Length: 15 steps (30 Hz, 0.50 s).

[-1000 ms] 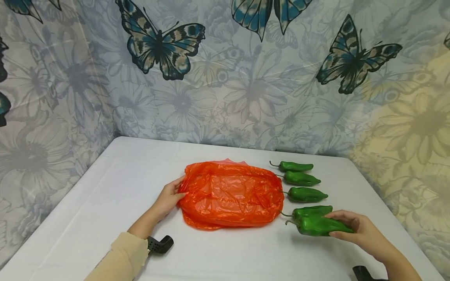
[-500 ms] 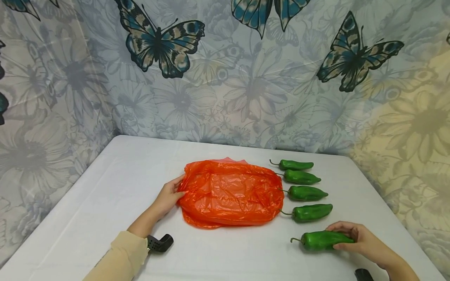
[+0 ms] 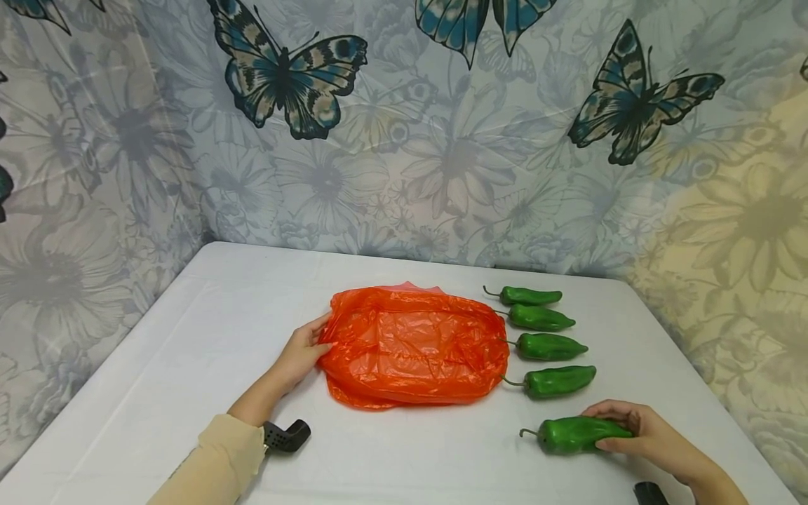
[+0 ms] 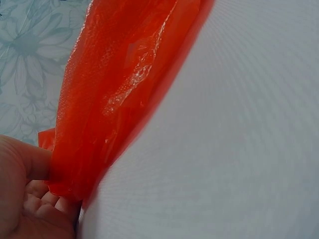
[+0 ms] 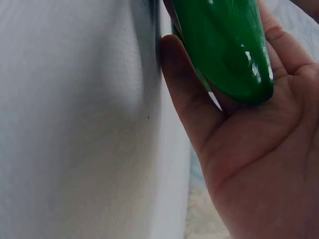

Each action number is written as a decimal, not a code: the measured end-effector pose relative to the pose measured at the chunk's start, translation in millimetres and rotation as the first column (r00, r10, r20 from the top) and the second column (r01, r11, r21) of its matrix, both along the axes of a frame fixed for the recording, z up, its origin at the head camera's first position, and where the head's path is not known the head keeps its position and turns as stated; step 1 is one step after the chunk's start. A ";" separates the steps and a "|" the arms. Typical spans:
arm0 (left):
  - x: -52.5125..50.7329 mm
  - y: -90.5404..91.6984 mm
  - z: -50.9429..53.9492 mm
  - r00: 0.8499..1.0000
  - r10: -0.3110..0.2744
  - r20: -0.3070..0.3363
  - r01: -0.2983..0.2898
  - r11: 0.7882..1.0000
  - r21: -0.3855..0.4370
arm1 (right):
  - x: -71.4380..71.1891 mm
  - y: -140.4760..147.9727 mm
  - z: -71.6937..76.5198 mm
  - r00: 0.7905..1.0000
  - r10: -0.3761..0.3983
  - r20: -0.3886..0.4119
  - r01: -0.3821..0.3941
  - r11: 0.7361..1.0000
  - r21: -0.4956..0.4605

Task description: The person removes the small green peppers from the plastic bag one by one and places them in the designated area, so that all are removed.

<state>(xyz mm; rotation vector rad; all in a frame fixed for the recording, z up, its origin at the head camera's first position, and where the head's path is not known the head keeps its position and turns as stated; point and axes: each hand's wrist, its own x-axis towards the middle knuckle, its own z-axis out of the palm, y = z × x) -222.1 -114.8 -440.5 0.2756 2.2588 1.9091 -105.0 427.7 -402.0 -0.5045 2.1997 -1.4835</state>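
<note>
A crumpled red plastic bag (image 3: 416, 347) lies on the white table. My left hand (image 3: 301, 356) pinches its left edge, thumb on the near side; the left wrist view shows the bag (image 4: 114, 89) caught between thumb and fingers of that hand (image 4: 30, 194). At the near right, my right hand (image 3: 644, 431) holds a green pepper (image 3: 571, 435) by its blunt end, stem pointing left. In the right wrist view the pepper's rounded tip (image 5: 229, 55) lies between the thumb and fingers of the hand (image 5: 264, 144).
Several more green peppers (image 3: 560, 381) lie in a column along the bag's right side, stems toward the bag. The table (image 3: 391, 463) meets a butterfly-patterned cloth wall (image 3: 454, 175) at the back. Black wrist devices (image 3: 287, 436) sit at both wrists.
My right hand has moved the green pepper toward the near edge, away from the row, and down onto the table. The left hand keeps its place on the bag.
</note>
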 end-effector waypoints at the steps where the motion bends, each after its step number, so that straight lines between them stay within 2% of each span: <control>1: 0.0 -0.2 0.1 1.000 0.001 0.001 -0.001 1.000 -0.001 | -0.1 -0.9 0.2 1.000 -0.003 -0.004 0.003 1.000 0.009; 8: 0.0 -0.4 0.5 1.000 -0.002 -0.006 0.002 1.000 -0.012 | -0.7 -4.9 0.9 1.000 -0.012 -0.017 0.013 0.999 0.031; 15: 0.3 -0.4 0.8 1.000 -0.002 -0.001 0.002 1.000 -0.005 | -0.2 -4.8 -0.8 1.000 0.007 -0.030 -0.007 1.000 -0.018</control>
